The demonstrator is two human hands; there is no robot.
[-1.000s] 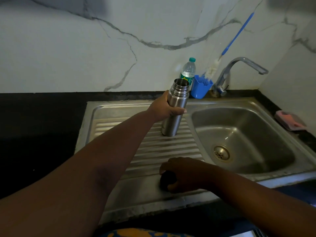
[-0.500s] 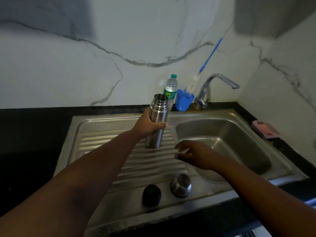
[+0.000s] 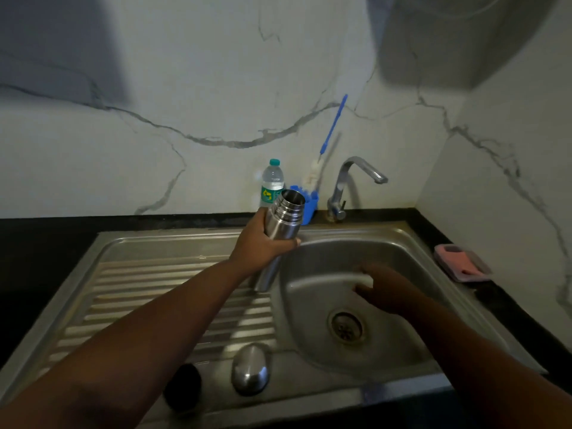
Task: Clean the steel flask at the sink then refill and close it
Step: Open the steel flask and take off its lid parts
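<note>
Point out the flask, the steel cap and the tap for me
flask [image 3: 280,226], head view, on its shiny upper body.
steel cap [image 3: 250,368], head view, on its domed top.
tap [image 3: 359,168], head view, on the spout's bend.

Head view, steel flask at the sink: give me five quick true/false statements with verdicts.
1. The left hand grips the open-mouthed steel flask. True.
2. The flask stands upright on the drainboard. False: it is tilted toward the basin.
3. The rounded steel cap and the black stopper lie on the stainless sink's near drainboard. True.
4. The right hand holds the blue-handled bottle brush. False: it holds nothing, over the basin.
5. Water runs from the chrome tap. False: none shows.
</note>
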